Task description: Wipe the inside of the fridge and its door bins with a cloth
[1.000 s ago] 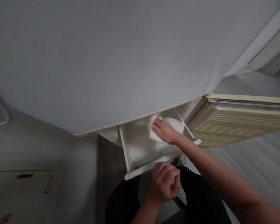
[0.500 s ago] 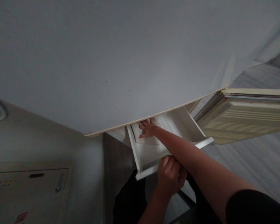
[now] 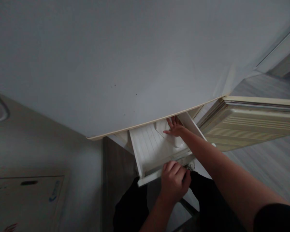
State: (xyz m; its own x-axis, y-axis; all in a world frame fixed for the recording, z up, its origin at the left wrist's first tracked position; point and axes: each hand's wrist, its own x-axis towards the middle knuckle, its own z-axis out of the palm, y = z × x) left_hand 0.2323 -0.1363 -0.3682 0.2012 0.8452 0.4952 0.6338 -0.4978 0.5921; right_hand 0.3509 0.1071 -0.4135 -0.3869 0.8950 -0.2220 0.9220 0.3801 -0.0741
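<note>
Just below and right of the middle of the frame, the right hand point(image 3: 174, 128) lies on a white cloth point(image 3: 161, 125) inside a pulled-out white drawer point(image 3: 147, 145), palm down and fingers spread wide, pressing on the cloth without pinching it. The cloth is rumpled and lies in the right-hand part of the drawer; its far end is partly hidden by the fingers. The drawer's ridged bottom shows bare to the left of the cloth. At the lower middle of the frame, the left hand point(image 3: 174, 180) has its fingers curled in at the drawer's front edge point(image 3: 149, 178); whether they clasp that edge cannot be told. A large pale surface point(image 3: 135, 58) fills the upper frame, its beige trim point(image 3: 145, 123) crossing above the drawer. At the right of the frame an open door point(image 3: 256, 127) shows its ribbed cream inner side, standing over grey wood-look flooring point(image 3: 263, 164). At the lower left is a pale panel point(image 3: 26, 203) with a dark slot and a blue mark. Dark-clad legs point(image 3: 130, 206) show at the bottom, below the drawer, and a black sleeve point(image 3: 275, 219) at the lower right.
</note>
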